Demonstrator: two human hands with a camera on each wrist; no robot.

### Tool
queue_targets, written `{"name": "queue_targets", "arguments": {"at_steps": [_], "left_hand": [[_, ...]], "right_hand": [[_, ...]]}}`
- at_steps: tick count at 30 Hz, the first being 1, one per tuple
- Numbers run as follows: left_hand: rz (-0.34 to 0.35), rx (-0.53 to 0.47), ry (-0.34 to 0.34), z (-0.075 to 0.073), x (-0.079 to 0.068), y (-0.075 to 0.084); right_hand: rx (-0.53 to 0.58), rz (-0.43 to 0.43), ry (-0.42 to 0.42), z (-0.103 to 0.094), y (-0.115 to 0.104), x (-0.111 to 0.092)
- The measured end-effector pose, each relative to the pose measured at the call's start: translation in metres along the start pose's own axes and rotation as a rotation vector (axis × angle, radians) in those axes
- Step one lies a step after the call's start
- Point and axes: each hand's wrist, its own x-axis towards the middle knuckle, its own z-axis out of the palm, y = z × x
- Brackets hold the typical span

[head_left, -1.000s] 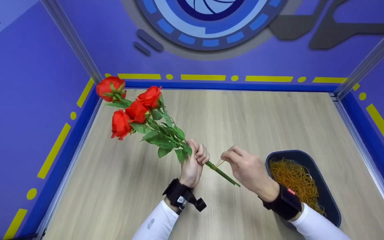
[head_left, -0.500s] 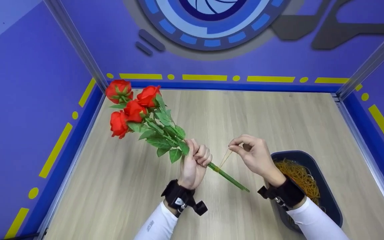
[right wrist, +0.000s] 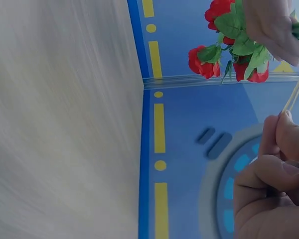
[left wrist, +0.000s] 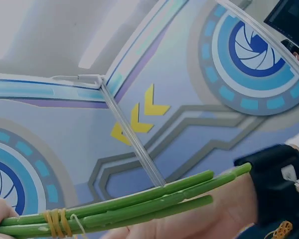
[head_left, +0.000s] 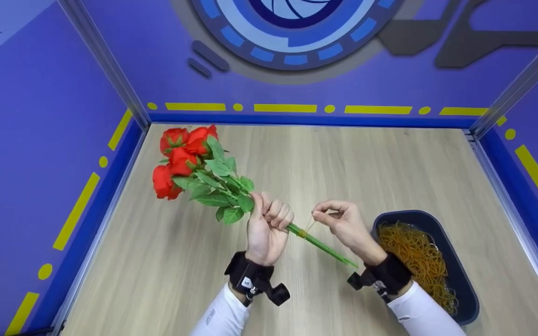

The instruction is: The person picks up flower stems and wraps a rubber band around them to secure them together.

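My left hand grips a bunch of red artificial roses by the green stems, blooms toward the far left and stem ends toward the lower right. Just below that fist, a yellowish rubber band is wound several times around the stems. Between thumb and index finger, my right hand pinches a loop of this band, stretched away from the stems in the right wrist view. In the left wrist view the stem ends lie in front of the right hand.
A dark tray full of loose rubber bands stands on the wooden table, beside my right forearm. Blue panels wall the table at the back and both sides.
The roses have tilted, their blooms lower and closer together. My right hand drew the band out to the right, then came back left toward the stems, still pinching it.
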Motion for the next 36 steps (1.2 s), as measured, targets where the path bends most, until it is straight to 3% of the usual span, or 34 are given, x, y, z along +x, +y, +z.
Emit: {"name": "queue_targets", "arguments": {"at_steps": [5, 12, 17, 23, 26, 36], "left_hand": [[0.071, -0.04, 0.085, 0.003, 0.001, 0.0], [0.12, -0.039, 0.181, 0.003, 0.003, -0.001], [0.143, -0.026, 0.234, 0.003, 0.005, -0.003], [0.197, -0.03, 0.319, 0.002, 0.006, -0.001], [0.23, -0.024, 0.337, 0.001, 0.006, 0.001], [0.329, 0.029, 0.355, -0.004, 0.011, 0.008]], "right_hand": [[0.04, -0.017, 0.021, 0.02, 0.011, -0.01], [0.023, -0.077, 0.085, 0.039, 0.019, -0.023], [-0.001, -0.07, 0.129, 0.049, 0.024, -0.031], [0.067, -0.022, 0.205, 0.062, 0.03, -0.044], [0.117, -0.038, 0.245, 0.067, 0.032, -0.05], [0.049, -0.192, 0.376, 0.064, 0.025, -0.071]]}}
